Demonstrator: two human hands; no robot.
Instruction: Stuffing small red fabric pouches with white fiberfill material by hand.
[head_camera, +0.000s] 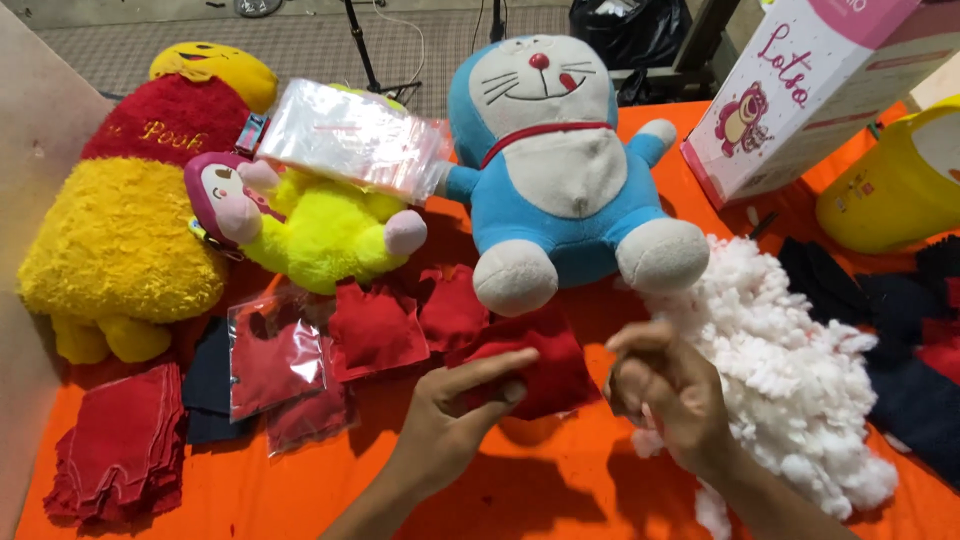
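Note:
My left hand (450, 415) grips a small red fabric pouch (545, 375) just above the orange table cover (560, 490), fingers pressed into its open side. Right beside the pouch my right hand (665, 390) is curled, pinching a bit of white stuffing (645, 440). A large heap of white stuffing (790, 370) lies directly to the right of that hand. Several more red pouches (385, 325) lie flat behind my left hand.
A blue and white cat plush (560, 170) sits at the back centre. A yellow plush with pink face (310, 230) and a yellow and red bear plush (140, 220) lie left, under a clear bag (350, 135). Bagged red pouches (275, 365), stacked red cloth (125, 445), pink box (810, 90), yellow bucket (895, 190), dark cloth (915, 380).

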